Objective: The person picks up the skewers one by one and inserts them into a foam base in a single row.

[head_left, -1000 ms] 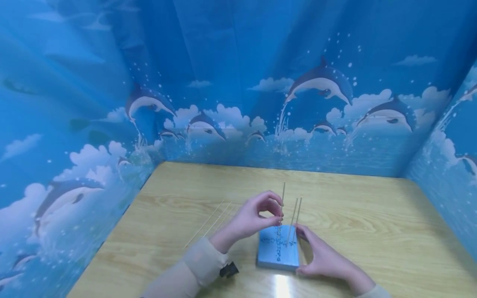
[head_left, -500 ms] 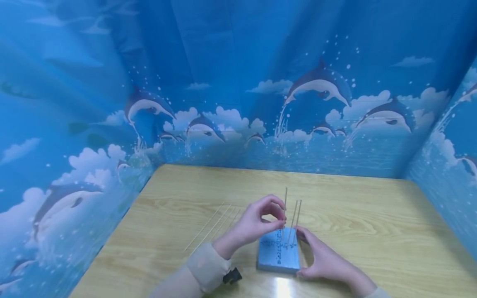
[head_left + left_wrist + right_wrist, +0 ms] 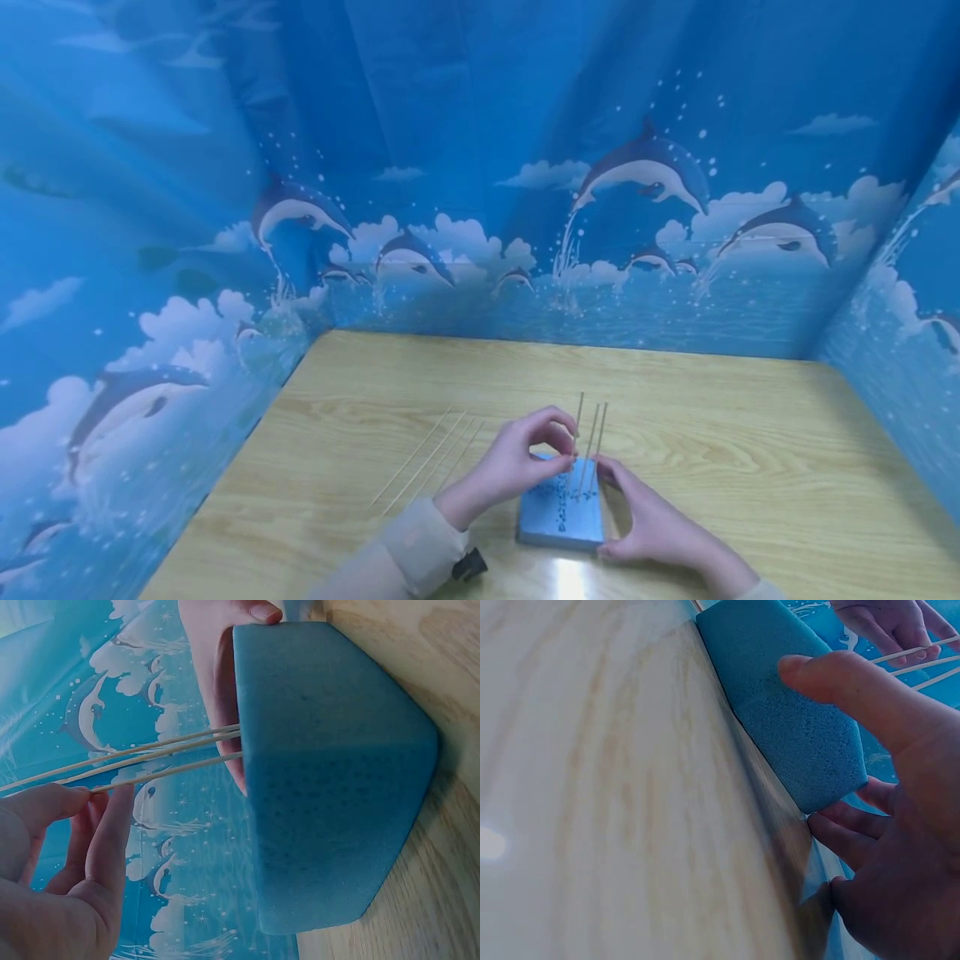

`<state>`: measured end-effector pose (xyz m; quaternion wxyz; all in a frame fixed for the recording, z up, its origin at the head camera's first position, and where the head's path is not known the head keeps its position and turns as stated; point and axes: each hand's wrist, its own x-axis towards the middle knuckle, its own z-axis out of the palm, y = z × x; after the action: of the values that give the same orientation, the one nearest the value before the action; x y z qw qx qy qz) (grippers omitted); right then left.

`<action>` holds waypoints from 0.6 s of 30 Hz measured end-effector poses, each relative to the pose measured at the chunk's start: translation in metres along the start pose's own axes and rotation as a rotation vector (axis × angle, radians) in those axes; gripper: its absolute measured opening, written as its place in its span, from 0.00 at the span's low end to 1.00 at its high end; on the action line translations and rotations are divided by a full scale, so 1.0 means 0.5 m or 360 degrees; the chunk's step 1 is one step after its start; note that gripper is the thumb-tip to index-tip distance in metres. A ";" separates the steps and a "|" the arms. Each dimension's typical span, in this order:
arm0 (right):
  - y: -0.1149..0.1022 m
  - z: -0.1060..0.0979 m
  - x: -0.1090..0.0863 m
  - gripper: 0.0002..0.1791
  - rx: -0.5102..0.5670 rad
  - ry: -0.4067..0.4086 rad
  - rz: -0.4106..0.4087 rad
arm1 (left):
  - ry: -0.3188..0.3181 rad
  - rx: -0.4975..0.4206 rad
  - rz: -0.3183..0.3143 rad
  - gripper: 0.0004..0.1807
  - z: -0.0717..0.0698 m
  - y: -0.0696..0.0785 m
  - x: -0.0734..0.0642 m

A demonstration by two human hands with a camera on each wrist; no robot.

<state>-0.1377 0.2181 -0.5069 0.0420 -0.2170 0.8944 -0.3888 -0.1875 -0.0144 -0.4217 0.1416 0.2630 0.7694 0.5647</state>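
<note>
A blue foam block (image 3: 542, 523) with dark dotted marks on its top sits on the wooden table. Two thin wooden skewers (image 3: 602, 429) stand upright in it near its right side. My left hand (image 3: 513, 458) pinches a third skewer (image 3: 172, 772) between thumb and fingertips; in the left wrist view its lower end meets the block's top face beside the other two. My right hand (image 3: 652, 521) grips the block from the right, thumb on the near side and fingers toward the far side. In the right wrist view the thumb (image 3: 810, 673) overlaps the block's side.
Several loose skewers (image 3: 411, 457) lie side by side on the table (image 3: 720, 417), left of the left hand. A black object (image 3: 469, 566) shows at the left wrist. Blue dolphin-printed curtains (image 3: 450, 208) enclose the table's back and sides.
My left hand has moved down and slightly right with the pinched skewer, whose top now stands lower, closer to the other two. The right hand and block have stayed nearly in place.
</note>
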 end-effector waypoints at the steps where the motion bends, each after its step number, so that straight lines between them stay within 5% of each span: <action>1: 0.000 0.000 0.000 0.63 0.0001 0.0002 -0.0003 | -0.0001 0.0000 0.0001 0.18 0.000 -0.001 0.000; 18: -0.004 -0.003 -0.002 0.63 0.0010 -0.0013 0.0007 | -0.0026 0.0129 -0.0053 0.18 0.008 -0.009 0.005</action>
<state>-0.1367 0.2183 -0.5047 0.0472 -0.2164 0.8935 -0.3906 -0.1888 -0.0109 -0.4270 0.1465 0.2603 0.7947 0.5284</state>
